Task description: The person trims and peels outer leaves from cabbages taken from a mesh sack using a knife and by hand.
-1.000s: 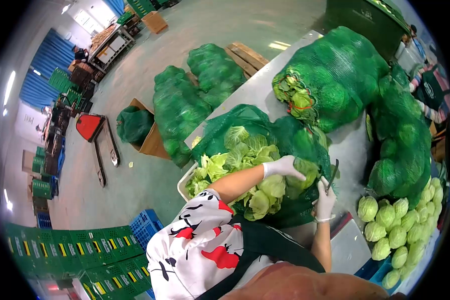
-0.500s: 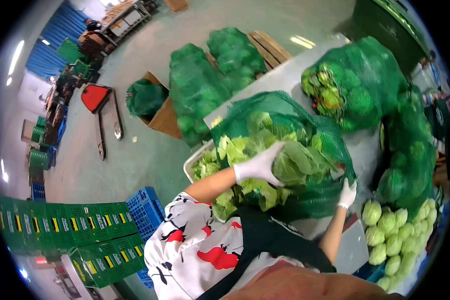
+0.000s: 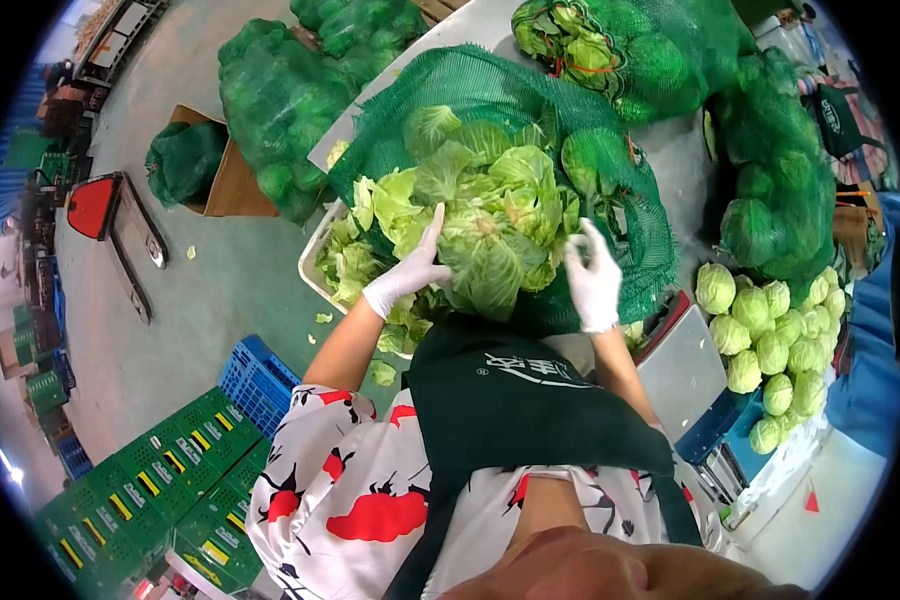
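Observation:
A large trimmed cabbage with loose outer leaves (image 3: 485, 262) lies before me over an open green mesh bag (image 3: 630, 215). My left hand (image 3: 410, 268), in a white glove, rests against the cabbage's left side with thumb and fingers apart. On the right, my gloved right hand (image 3: 593, 278) is raised beside the leaves with its fingers curled. A thin dark strip like a knife blade (image 3: 585, 203) points up from its fingertips; the handle is hidden. Loose leaves (image 3: 385, 205) lie left of the cabbage, partly in a white bin (image 3: 313, 255).
Full mesh bags (image 3: 660, 60) lie at the table's far side, with another (image 3: 780, 190) at the right. Pale cabbages (image 3: 770, 335) are piled below it. On the floor stand filled bags (image 3: 280, 110), a carton (image 3: 238, 185), a red pallet jack (image 3: 94, 207) and green crates (image 3: 160, 480).
The view has shifted. My left hand has moved from over the leaves to the cabbage's left side, and my right hand has left the bag's right edge and come close to the cabbage.

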Tool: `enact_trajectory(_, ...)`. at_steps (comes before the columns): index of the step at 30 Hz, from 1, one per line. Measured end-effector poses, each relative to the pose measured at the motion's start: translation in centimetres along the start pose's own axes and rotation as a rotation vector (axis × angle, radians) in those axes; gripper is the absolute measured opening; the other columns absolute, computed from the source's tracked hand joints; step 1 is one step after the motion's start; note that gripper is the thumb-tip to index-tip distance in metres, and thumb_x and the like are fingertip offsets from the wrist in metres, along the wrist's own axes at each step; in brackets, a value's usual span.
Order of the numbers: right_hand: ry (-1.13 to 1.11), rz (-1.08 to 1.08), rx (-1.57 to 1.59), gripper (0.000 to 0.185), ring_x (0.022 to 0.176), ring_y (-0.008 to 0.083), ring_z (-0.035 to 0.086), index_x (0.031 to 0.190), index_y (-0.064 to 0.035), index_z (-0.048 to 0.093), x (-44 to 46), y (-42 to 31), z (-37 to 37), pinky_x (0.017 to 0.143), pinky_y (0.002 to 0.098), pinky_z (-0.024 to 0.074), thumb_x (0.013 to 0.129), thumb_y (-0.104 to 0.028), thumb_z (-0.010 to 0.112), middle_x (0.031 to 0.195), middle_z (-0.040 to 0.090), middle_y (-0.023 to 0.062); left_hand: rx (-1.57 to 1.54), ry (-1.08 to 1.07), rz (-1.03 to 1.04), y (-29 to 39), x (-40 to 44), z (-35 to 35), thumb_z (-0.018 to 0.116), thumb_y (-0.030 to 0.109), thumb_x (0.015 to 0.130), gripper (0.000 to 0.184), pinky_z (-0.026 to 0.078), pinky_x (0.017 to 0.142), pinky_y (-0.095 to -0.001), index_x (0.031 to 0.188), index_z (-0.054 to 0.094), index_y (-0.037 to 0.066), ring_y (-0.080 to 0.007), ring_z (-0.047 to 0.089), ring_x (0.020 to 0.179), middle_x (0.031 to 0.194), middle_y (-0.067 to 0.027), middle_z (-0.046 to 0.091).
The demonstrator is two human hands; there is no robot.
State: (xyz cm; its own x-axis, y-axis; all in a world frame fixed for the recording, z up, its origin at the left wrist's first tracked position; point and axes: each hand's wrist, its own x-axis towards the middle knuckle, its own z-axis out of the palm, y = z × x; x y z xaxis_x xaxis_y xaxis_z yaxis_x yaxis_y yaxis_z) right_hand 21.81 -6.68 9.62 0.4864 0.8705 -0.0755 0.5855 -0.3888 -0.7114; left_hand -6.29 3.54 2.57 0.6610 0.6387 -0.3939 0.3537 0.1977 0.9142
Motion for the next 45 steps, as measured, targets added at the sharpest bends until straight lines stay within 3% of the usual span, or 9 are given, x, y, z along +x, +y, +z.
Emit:
enact_trajectory(5, -0.086, -0.443, 0.054, 0.050, 0.085, 0.0344, 0.069, 0.139, -0.0063, 0.054, 0.4, 1.1, 4.0, 0.075, 0.0410, 0.0563, 0.090, -0.012, 0.064, 0.103, 0.070, 0.0198, 0.371, 0.412, 0.084, 0.7, 1.0, 5.1, 0.091, 0.047, 0.060, 0.136, 0.031, 0.118, -0.0420, 0.156, 0.007, -0.002, -0.0381, 0.031, 0.145, 0.156, -0.0282, 0.027)
enact_trajectory(13, -0.071, -0.388, -0.369, 0.016, 0.063, 0.0373, 0.066, 0.094, -0.0068, 0.053, -0.7, 1.0, 3.8, 0.057, 0.0465, 0.0536, 0.090, -0.018, 0.065, 0.080, 0.068, 0.0172, 0.653, 0.370, -0.083, 6.7, 5.6, 5.0, 0.085, 0.061, 0.057, 0.118, 0.047, 0.102, -0.0438, 0.140, 0.038, -0.008, -0.0378, 0.053, 0.125, 0.130, -0.0259, 0.055)
enact_trajectory(17, -0.205, -0.299, -0.417, 0.018, 0.064, 0.0399, 0.066, 0.097, -0.0062, 0.053, -0.4, 2.4, 4.4, 0.060, 0.0496, 0.0535, 0.093, -0.022, 0.061, 0.077, 0.068, 0.0195, 0.724, 0.240, -0.152, 7.9, 7.4, 4.3, 0.083, 0.062, 0.057, 0.107, 0.048, 0.100, -0.0439, 0.128, 0.046, -0.008, -0.0395, 0.055, 0.120, 0.125, -0.0250, 0.058)
enact_trajectory(33, -0.395, 0.026, -0.656, 0.031, 0.084, 0.0421, 0.070, 0.109, 0.0084, 0.058, 7.3, 8.8, 9.7, 0.074, 0.0501, 0.0557, 0.101, -0.011, 0.035, 0.087, 0.070, 0.0270, 0.810, 0.285, -0.088, 7.1, 7.4, 6.3, 0.086, 0.057, 0.056, 0.110, 0.049, 0.099, -0.0472, 0.134, 0.043, -0.008, -0.0433, 0.051, 0.123, 0.132, -0.0247, 0.052)
enact_trajectory(36, -0.435, -0.142, -0.477, 0.033, 0.075, 0.0396, 0.071, 0.104, 0.0060, 0.063, 6.6, 9.8, 7.2, 0.069, 0.0456, 0.0574, 0.095, -0.025, 0.054, 0.089, 0.071, 0.0268, 0.486, 0.316, 0.002, 3.3, 5.8, 4.0, 0.086, 0.058, 0.059, 0.117, 0.043, 0.108, -0.0464, 0.144, 0.035, -0.004, -0.0401, 0.044, 0.133, 0.140, -0.0235, 0.047)
enact_trajectory(37, -0.553, 0.307, -0.173, 0.033, 0.059, 0.0324, 0.068, 0.102, 0.0041, 0.063, 6.0, 5.1, 4.6, 0.055, 0.0408, 0.0562, 0.090, -0.027, 0.063, 0.078, 0.070, 0.0209, 0.343, 0.325, 0.050, 1.7, 5.2, 3.1, 0.087, 0.051, 0.063, 0.115, 0.036, 0.114, -0.0447, 0.149, 0.032, 0.000, -0.0377, 0.041, 0.138, 0.145, -0.0244, 0.042)
enact_trajectory(40, -0.333, 0.319, 0.296, 0.043, 0.054, 0.0194, 0.064, 0.101, 0.0021, 0.061, 4.2, 4.3, 4.3, 0.048, 0.0325, 0.0514, 0.089, -0.037, 0.072, 0.077, 0.070, 0.0114, 0.090, 0.385, 0.183, 0.3, 3.8, 2.8, 0.088, 0.040, 0.067, 0.108, 0.033, 0.116, -0.0426, 0.151, 0.030, 0.003, -0.0373, 0.038, 0.140, 0.148, -0.0245, 0.040)
enact_trajectory(42, -0.250, 0.182, 0.120, 0.079, 0.062, 0.0097, 0.062, 0.139, -0.0010, 0.051, 3.2, 3.2, 6.6, 0.056, 0.0245, 0.0501, 0.080, -0.043, 0.082, 0.081, 0.067, 0.0042, 0.073, 0.412, 0.252, 0.1, 3.6, 3.6, 0.084, 0.026, 0.073, 0.090, 0.032, 0.116, -0.0413, 0.147, 0.037, 0.006, -0.0337, 0.041, 0.138, 0.146, -0.0201, 0.044)
enact_trajectory(45, -0.434, 0.197, 0.134, 0.097, 0.056, 0.0085, 0.059, 0.152, -0.0034, 0.036, 3.2, 0.9, 7.7, 0.052, 0.0240, 0.0492, 0.079, -0.048, 0.082, 0.078, 0.065, 0.0038, -0.037, 0.427, 0.344, -0.3, 3.7, 3.8, 0.080, 0.015, 0.075, 0.073, 0.034, 0.115, -0.0386, 0.139, 0.047, 0.007, -0.0288, 0.045, 0.135, 0.141, -0.0154, 0.050)
